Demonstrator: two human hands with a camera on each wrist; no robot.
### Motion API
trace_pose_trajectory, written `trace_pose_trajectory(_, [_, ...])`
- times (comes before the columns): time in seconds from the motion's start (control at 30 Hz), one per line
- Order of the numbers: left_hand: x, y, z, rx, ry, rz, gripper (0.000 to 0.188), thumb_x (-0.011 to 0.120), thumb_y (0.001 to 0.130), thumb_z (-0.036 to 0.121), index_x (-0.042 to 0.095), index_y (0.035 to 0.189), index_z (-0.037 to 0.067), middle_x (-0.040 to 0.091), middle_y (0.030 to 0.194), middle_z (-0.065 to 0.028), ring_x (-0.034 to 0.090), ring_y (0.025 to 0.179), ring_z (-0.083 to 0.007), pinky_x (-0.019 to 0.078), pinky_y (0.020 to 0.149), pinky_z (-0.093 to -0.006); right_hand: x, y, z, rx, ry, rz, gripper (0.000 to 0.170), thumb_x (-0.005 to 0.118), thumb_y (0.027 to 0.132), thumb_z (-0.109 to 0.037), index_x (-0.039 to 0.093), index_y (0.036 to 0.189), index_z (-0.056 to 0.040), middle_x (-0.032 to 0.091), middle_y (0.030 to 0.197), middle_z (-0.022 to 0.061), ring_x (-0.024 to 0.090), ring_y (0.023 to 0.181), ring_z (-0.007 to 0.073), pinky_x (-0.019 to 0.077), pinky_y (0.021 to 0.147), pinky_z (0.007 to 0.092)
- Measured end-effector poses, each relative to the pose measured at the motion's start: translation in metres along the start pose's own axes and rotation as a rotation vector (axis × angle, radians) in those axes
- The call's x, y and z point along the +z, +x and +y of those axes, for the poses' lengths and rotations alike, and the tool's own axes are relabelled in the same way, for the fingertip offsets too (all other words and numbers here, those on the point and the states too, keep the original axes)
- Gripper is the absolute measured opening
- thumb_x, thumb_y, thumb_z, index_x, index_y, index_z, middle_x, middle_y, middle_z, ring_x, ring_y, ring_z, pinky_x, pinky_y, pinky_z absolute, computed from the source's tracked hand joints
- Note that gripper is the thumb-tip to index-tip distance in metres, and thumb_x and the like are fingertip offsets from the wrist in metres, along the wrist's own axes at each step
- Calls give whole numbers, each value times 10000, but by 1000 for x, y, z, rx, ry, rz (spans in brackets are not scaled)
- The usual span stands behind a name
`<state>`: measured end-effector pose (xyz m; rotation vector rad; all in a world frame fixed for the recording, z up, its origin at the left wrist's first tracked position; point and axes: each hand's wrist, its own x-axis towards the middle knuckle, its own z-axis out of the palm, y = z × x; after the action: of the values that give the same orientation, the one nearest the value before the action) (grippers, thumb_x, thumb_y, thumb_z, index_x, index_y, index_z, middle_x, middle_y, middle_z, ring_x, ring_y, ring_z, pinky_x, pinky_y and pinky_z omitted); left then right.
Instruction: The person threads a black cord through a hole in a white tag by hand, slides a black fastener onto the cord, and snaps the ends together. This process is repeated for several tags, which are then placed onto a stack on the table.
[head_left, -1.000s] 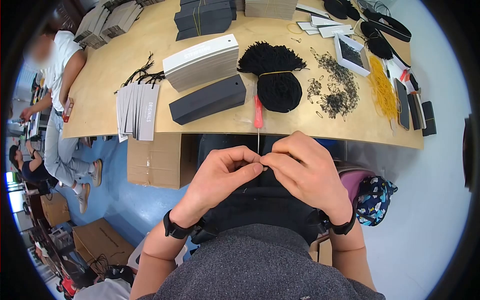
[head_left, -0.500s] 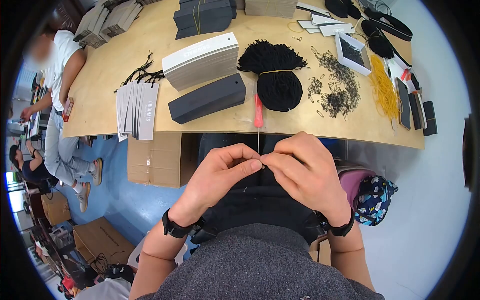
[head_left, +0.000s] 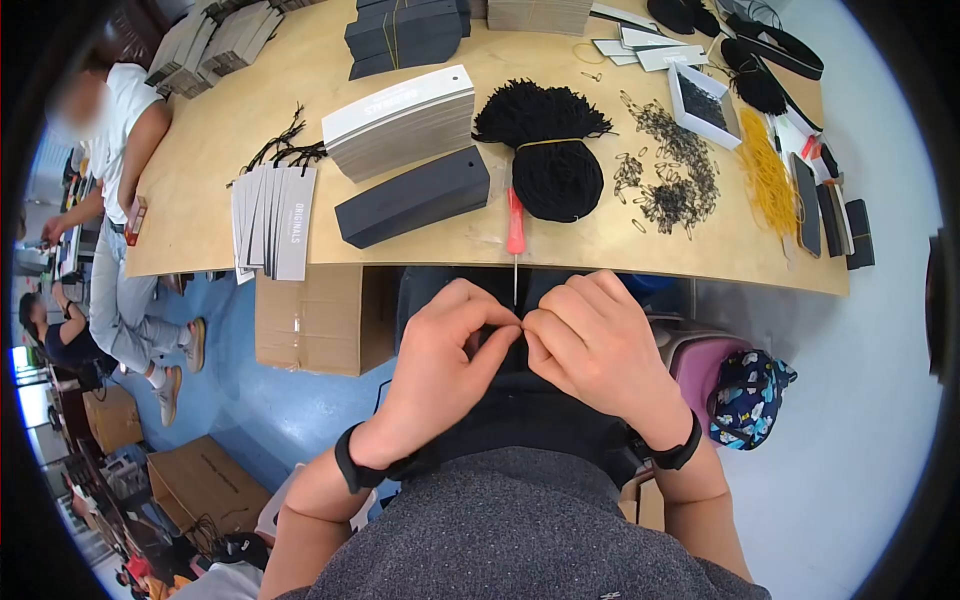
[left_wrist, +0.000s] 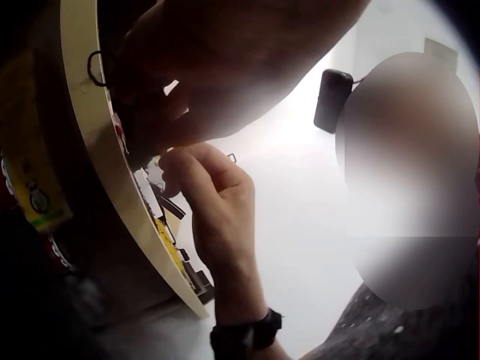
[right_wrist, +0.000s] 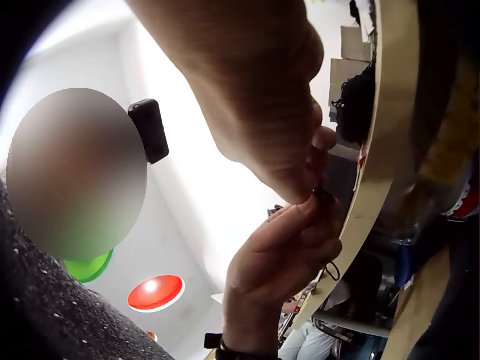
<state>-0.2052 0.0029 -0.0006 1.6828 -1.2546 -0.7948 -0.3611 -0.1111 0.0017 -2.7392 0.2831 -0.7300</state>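
Near one red-handled tool, left hand and right hand pinch one dark cord.

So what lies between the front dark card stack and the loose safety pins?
In the head view, the red-handled tool, then the banded black cord bundle.

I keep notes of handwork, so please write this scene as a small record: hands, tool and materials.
Left hand: appears to pinch a thin black loop
Right hand: fingertips meet the left hand's; anything held is hidden
Tool: red-handled tool, shaft past table edge
Beside tool: black cord bundle
Farther right: loose pins, white box
Farther left: dark stack, corded tags
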Motion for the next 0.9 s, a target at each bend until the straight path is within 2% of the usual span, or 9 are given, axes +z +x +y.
trace_pose_trajectory(0.03, [5,1,-3,101,75,115,91,705,819,-12,690,905,12,601,864,-67,536,598,-143,429,533,-272,1,0,0,0,0,1,232,754,694,-63,653,900,-31,522,815,39,569,741,215,453,697,352])
trace_pose_trajectory(0.07, [4,1,-2,101,76,116,91,705,819,-12,690,905,12,601,864,-67,536,598,-143,429,533,-272,2,-1,0,12,30,-11,225,754,702,-61,651,901,-35,533,831,42,575,752,219,454,699,353])
trace_pose_trajectory(0.13, [1,1,0,-15,-26,65,42,689,867,-11,689,909,-12,613,910,-42,543,734,-83,429,630,-225,3,-2,1,24,62,-25,218,754,710,-60,650,901,-38,544,846,45,581,763,223,455,700,354])
trace_pose_trajectory(0.2, [-3,4,-6,-68,-142,28,36,682,886,4,686,910,-23,611,912,-38,548,775,-86,435,674,-230,2,-4,3,69,74,115,225,757,724,-54,660,927,-43,568,883,53,592,788,229,460,700,353])
trace_pose_trajectory(0.33, [-8,4,-7,-242,-389,-100,104,646,947,56,678,942,-43,604,919,-17,547,882,-92,438,787,-246,-6,-4,0,174,145,179,239,762,735,-45,671,956,-52,584,903,52,597,800,224,464,695,350])
trace_pose_trajectory(0.63, [-7,4,-7,-305,-748,-182,115,620,978,85,665,1044,3,639,931,-6,465,760,-26,370,653,-189,-10,2,5,6,133,88,282,762,701,-51,679,971,-55,581,899,48,592,794,213,456,699,342])
trace_pose_trajectory(0.73, [-12,5,-9,-418,-768,-227,127,631,983,104,665,1043,-4,645,923,11,529,823,-35,441,743,-205,-9,4,4,17,119,89,276,756,703,-48,679,968,-54,579,895,45,594,795,214,454,704,342])
trace_pose_trajectory(0.83, [-7,3,-10,-302,-685,-178,142,623,990,117,669,1051,-3,650,910,15,531,827,-29,441,745,-199,-9,4,2,43,119,110,283,755,693,-41,675,964,-51,583,900,43,597,799,216,454,707,346])
trace_pose_trajectory(0.9, [-8,4,-8,-317,-677,-179,148,622,992,126,673,1045,-2,646,903,21,529,828,-25,438,745,-198,-10,3,3,21,107,151,285,756,691,-42,672,963,-45,590,908,44,596,803,219,453,711,348])
